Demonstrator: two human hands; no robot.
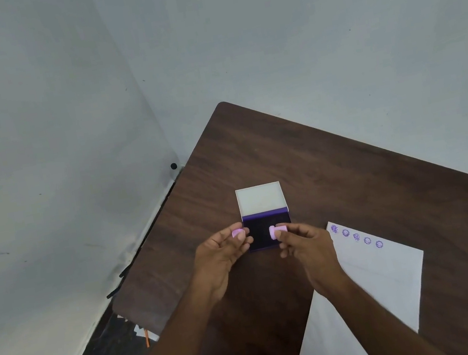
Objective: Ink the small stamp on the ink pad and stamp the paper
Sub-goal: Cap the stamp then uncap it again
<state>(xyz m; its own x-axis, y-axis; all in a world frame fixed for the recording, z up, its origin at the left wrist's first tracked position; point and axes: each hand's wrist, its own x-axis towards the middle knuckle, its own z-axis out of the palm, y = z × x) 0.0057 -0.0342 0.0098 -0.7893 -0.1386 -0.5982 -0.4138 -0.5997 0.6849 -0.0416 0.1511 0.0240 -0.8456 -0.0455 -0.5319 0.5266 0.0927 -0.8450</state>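
An ink pad lies on the brown table with its white lid flipped back and the dark purple pad showing. My right hand pinches a small pink stamp over the pad's right half. My left hand holds a small pink piece, perhaps the stamp's cap, at the pad's left edge. A white paper lies to the right, with a row of several purple stamp marks along its top edge.
The brown table sits in a corner against grey walls. Its left edge drops to a dark floor with scraps of litter. Bare tabletop stretches behind and to the right of the ink pad.
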